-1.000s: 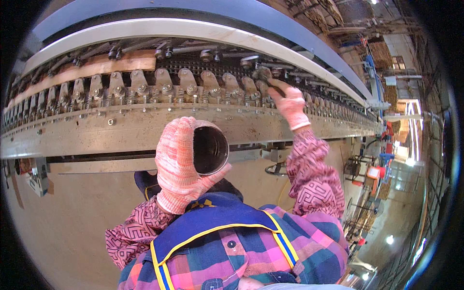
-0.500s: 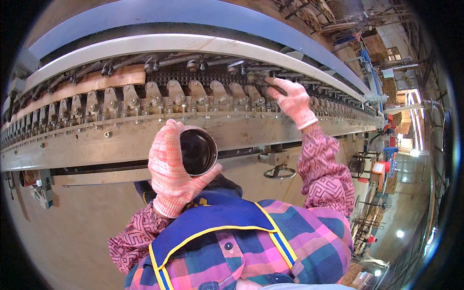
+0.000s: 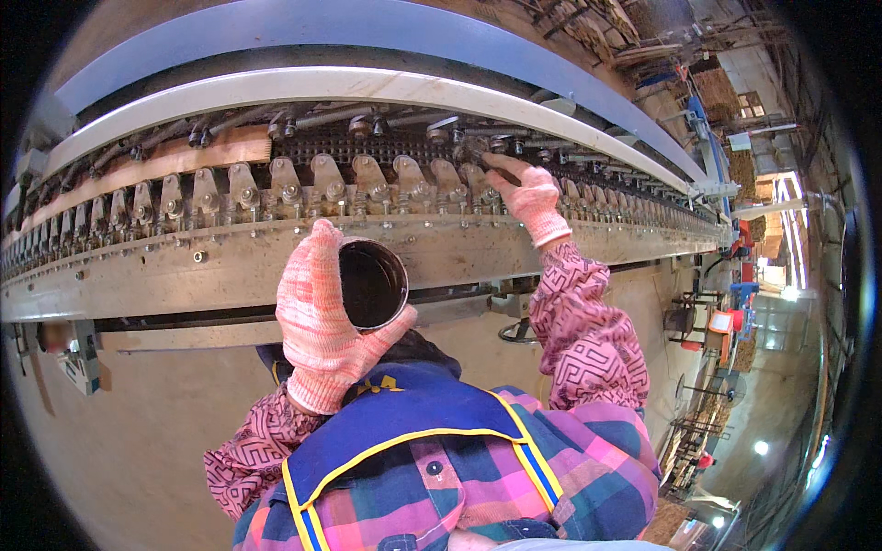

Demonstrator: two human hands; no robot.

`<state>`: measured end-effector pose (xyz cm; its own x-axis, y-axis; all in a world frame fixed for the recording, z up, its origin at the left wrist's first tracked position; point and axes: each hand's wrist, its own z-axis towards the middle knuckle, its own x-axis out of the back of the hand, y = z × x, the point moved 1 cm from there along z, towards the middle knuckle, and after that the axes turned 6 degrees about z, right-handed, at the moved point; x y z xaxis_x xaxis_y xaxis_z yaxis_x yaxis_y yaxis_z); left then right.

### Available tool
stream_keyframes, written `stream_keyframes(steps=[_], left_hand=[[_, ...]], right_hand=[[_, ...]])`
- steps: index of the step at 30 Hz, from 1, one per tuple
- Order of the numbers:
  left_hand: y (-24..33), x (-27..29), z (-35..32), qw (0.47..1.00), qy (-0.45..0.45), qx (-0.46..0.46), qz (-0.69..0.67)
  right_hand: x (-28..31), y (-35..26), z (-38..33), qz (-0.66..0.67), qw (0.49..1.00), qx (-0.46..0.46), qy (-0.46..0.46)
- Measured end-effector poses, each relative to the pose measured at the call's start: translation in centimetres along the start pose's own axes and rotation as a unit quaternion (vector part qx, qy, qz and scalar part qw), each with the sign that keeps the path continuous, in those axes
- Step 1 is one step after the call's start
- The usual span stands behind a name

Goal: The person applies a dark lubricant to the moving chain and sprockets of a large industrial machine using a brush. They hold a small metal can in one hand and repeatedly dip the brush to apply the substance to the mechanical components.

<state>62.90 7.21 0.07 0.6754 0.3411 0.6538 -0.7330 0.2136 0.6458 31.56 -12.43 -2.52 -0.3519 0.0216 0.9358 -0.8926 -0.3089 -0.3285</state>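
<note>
My left hand (image 3: 317, 321), in a pink and white knit glove, is wrapped round a round open can (image 3: 375, 285) with dark liquid inside. The can is held in front of the machine's near rail. My right hand (image 3: 528, 195), gloved alike, reaches into the machine with its fingers closed on a small brush (image 3: 474, 147). The brush is partly blurred and its handle is mostly hidden by the fingers. Its head is at the dark chain track (image 3: 404, 150), just behind the row of metal brackets (image 3: 367, 179).
A wooden strip (image 3: 184, 158) lies along the track at the left. A pale rail (image 3: 367, 84) and a blue beam (image 3: 367, 23) run behind it. Under the machine is a handwheel (image 3: 517, 331). A standing fan (image 3: 726, 387) is farther right.
My right hand has moved left along the track with the brush. My left hand and the can have shifted very slightly left.
</note>
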Motion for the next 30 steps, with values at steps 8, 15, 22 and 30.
stream_keyframes(steps=[8,15,22,30], left_hand=[[0.3,0.0,0.3,1.000,-0.002,0.003,-0.002],[-0.1,0.2,-0.2,1.000,0.000,0.006,-0.003],[-0.1,0.7,0.0,1.000,0.012,-0.018,0.008],[0.1,0.4,-0.1,1.000,0.014,-0.014,0.009]], right_hand=[[2.5,0.3,-0.3,0.072,0.996,-0.006,0.045],[3.9,1.1,0.2,0.086,0.996,-0.006,0.038],[3.0,-2.1,-0.2,0.079,0.994,-0.065,-0.033],[-0.2,-6.5,3.4,0.212,0.971,0.099,0.048]])
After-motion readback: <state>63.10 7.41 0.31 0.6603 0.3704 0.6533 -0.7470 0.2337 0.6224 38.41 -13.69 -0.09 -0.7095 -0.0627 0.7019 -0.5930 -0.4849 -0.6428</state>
